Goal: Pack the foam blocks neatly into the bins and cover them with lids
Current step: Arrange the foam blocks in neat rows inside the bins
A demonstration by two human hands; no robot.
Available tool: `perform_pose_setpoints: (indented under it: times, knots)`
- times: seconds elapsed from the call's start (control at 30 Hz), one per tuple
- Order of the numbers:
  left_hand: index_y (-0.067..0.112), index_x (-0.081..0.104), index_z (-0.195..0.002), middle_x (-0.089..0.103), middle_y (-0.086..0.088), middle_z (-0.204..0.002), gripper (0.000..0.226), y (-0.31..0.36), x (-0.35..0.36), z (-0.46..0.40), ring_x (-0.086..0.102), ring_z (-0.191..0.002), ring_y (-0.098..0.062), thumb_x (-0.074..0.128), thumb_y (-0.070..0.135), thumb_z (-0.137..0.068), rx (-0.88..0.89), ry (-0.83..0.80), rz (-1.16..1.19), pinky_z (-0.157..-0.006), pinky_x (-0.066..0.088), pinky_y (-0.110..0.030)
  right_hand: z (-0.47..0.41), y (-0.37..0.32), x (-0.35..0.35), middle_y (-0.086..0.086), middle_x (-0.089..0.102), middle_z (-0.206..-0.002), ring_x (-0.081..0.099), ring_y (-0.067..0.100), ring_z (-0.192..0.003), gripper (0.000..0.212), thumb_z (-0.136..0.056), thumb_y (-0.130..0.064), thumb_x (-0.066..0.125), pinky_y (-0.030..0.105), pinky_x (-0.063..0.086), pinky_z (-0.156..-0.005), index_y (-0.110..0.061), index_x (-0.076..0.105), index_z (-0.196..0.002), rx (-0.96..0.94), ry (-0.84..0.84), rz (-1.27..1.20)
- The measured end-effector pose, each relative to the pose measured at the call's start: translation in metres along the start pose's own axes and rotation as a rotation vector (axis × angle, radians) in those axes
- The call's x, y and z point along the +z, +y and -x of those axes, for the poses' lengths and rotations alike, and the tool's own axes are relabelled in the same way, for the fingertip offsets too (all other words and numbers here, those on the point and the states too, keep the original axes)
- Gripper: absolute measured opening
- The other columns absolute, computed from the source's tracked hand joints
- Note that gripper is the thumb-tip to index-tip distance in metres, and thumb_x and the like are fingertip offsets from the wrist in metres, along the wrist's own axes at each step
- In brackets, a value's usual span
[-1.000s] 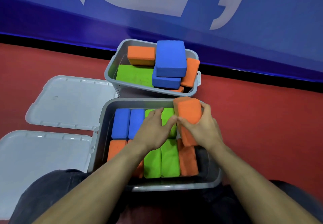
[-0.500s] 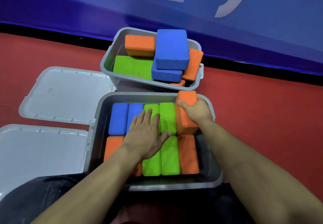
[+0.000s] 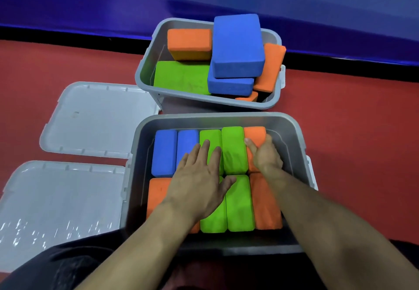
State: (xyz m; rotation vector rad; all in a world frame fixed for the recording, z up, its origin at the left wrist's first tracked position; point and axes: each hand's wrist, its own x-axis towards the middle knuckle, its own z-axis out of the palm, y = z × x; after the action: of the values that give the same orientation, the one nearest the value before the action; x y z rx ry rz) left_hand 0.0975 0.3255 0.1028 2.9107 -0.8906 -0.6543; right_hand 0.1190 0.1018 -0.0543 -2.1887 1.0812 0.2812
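Hands were both inside the near bin (image 3: 292, 140), which sat at 6 o'clock in the view. The left hand (image 3: 199, 176) lay flat with fingers straight and slightly spread, palm pressing on the packed blocks; its fingertips reached the far-row blue block (image 3: 187, 142) and green block (image 3: 209, 138), the thumb pointing toward 3 o'clock over a near-row green block (image 3: 239, 203). The right hand (image 3: 264, 153) rested on the orange block (image 3: 254, 132) at the far-right end of the row, thumb along the block's left edge, fingers over its right side next to the bin wall; whether the fingers curled round it could not be told. That orange block stood level with its neighbours, touching the green one beside it.

Blocks in the near bin formed two rows: blue, blue, green, green, orange at the far side; orange, green, green, orange at the near side, partly hidden by the forearms.

At 12 o'clock the far bin (image 3: 145, 72) held loosely piled blocks, a large blue block (image 3: 238, 45) on top. Two lids (image 3: 95, 117) (image 3: 56, 199) lay flat on the red floor (image 3: 351, 131) at 9 o'clock.
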Motion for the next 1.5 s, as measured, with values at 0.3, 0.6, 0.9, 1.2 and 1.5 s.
perform_pose_setpoints:
  times: [0.3, 0.6, 0.9, 1.2, 1.5]
  knots:
    - [0.019, 0.005, -0.161, -0.002, -0.009, -0.169, 0.078, -0.007, 0.033, -0.006, 0.003, -0.155, -0.028, 0.025, 0.064, -0.101, -0.092, -0.099, 0.068, -0.126, 0.010, -0.044, 0.046, 0.009, 0.029, -0.008, -0.032, -0.164, -0.030, 0.031, -0.150, 0.070, -0.097, -0.074, 0.012, 0.073, -0.007, -0.115, -0.048, -0.015, -0.156, -0.336, -0.078, 0.468]
    - [0.038, -0.031, -0.151, -0.041, 0.003, -0.157, 0.086, -0.032, 0.098, -0.039, -0.031, -0.149, -0.029, 0.021, 0.076, -0.094, -0.138, -0.239, 0.014, -0.123, -0.004, -0.057, 0.045, 0.009, 0.038, -0.005, -0.040, -0.160, -0.032, 0.033, -0.149, 0.069, -0.097, -0.072, 0.008, 0.070, -0.010, -0.116, -0.045, -0.030, -0.147, -0.287, -0.059, 0.572]
    - [0.041, -0.007, -0.159, -0.024, 0.006, -0.165, 0.085, -0.055, 0.111, -0.049, -0.019, -0.154, -0.025, 0.027, 0.078, -0.090, -0.076, -0.182, 0.177, -0.125, 0.001, -0.048, 0.034, 0.010, 0.015, -0.013, -0.044, -0.157, -0.038, 0.028, -0.147, 0.073, -0.096, -0.075, 0.017, 0.063, -0.011, -0.118, -0.050, -0.024, -0.151, -0.328, -0.270, 0.535]
    - [0.003, 0.013, -0.156, 0.022, -0.024, -0.159, 0.100, -0.108, 0.091, -0.010, 0.023, -0.146, -0.044, 0.056, 0.065, -0.089, -1.013, 0.166, 0.628, -0.119, 0.019, -0.057, 0.048, 0.061, -0.113, -0.002, 0.011, -0.170, -0.001, 0.020, -0.157, 0.074, -0.100, -0.069, 0.024, 0.045, -0.001, -0.126, -0.029, 0.016, -0.161, -0.578, -0.378, 1.187]
    - [-0.003, 0.039, -0.145, 0.050, -0.024, -0.143, 0.086, -0.041, 0.084, -0.039, 0.050, -0.131, -0.041, 0.055, 0.062, -0.090, -0.642, 0.137, 0.721, -0.108, 0.042, -0.048, 0.044, 0.101, -0.146, 0.005, 0.043, -0.157, 0.034, 0.022, -0.148, 0.074, -0.096, -0.073, 0.028, 0.051, 0.007, -0.125, -0.024, 0.043, -0.150, -0.351, -0.107, 0.877]
